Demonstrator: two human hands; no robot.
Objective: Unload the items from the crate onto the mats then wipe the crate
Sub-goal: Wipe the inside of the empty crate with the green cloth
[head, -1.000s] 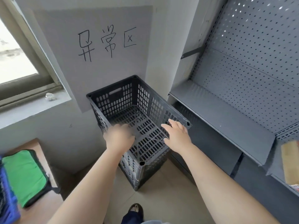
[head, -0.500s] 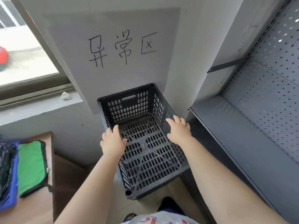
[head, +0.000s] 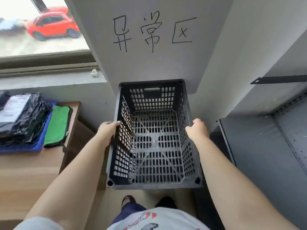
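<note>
Gripping the empty black perforated plastic crate [head: 154, 138] by its side rims, left hand [head: 107, 131] and right hand [head: 197, 130] each clamped on, we held it above the floor by the wall, and figured keeping it level was best.

Wall sheet: grey sheet [head: 152, 67] fixed to the wall above the crate, hand-lettered in black marker.
Characters: 异常区 [head: 153, 31], three large characters in one row, read left to right.
First character: 异, at the left of the row.
Second character: 常, in the middle.
Third character: 区, at the right, its inner strokes drawn as a small cross.
Shirt print: red and grey shapes on a white shirt [head: 156, 220] at the bottom edge; cut off and too blurred to read.
Black bags: pale patch on the black bags [head: 21, 117] at the left; nothing legible there.
</note>
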